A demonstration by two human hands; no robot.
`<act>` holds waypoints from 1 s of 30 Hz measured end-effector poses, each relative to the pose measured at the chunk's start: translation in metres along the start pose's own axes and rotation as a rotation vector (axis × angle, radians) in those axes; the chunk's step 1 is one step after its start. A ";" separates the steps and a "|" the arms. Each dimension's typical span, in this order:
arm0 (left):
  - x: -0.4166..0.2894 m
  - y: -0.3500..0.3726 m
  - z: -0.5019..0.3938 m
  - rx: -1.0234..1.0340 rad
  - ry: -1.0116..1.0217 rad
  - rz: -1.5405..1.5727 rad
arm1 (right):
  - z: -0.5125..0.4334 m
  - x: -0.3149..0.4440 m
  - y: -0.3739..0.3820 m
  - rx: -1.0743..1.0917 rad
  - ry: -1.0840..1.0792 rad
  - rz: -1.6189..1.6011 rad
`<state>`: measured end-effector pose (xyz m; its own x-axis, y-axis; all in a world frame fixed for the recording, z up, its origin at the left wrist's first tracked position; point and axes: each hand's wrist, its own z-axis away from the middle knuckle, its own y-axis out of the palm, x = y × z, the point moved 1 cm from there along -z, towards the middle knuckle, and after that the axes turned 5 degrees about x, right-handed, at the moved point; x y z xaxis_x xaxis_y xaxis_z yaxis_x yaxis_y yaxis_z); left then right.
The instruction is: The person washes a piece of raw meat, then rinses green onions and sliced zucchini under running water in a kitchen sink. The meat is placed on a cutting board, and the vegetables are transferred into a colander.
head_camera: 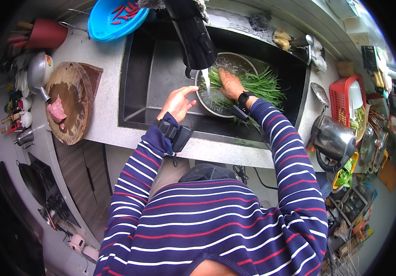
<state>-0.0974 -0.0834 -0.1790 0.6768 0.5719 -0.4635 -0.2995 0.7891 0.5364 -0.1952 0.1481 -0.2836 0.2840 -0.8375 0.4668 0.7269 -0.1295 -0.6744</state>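
Observation:
Water runs from a black faucet (198,45) into a round metal pot (200,100) standing in the dark sink (163,69). Long green leafy stalks, perhaps chives (261,86), lie in the pot and hang over its right rim. My right hand (231,84) rests on top of the stalks with its fingers extended; whether it grips any, I cannot tell. At the pot's left rim, my left hand (179,103) is held with fingers apart and nothing in it. Both wrists wear black straps with small devices.
Left of the sink, a piece of raw meat (57,110) lies on a round wooden chopping board (77,103). A blue basin (106,31) of red chillies stands at the upper left. On the right are a metal kettle (335,138), a slotted spatula (320,94) and a red basket (339,100).

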 end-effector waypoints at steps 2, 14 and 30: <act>0.000 -0.001 0.001 -0.012 -0.003 0.004 | 0.001 -0.007 -0.007 0.096 -0.052 -0.141; -0.004 -0.001 0.008 0.006 0.014 0.012 | 0.013 0.002 0.008 0.000 0.165 0.225; -0.007 -0.003 0.009 0.038 0.031 0.024 | 0.048 0.016 0.015 -0.037 0.191 0.520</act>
<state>-0.0951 -0.0923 -0.1709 0.6484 0.5976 -0.4716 -0.2888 0.7663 0.5740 -0.1500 0.1584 -0.2588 0.4786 -0.8770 -0.0423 0.4977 0.3106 -0.8098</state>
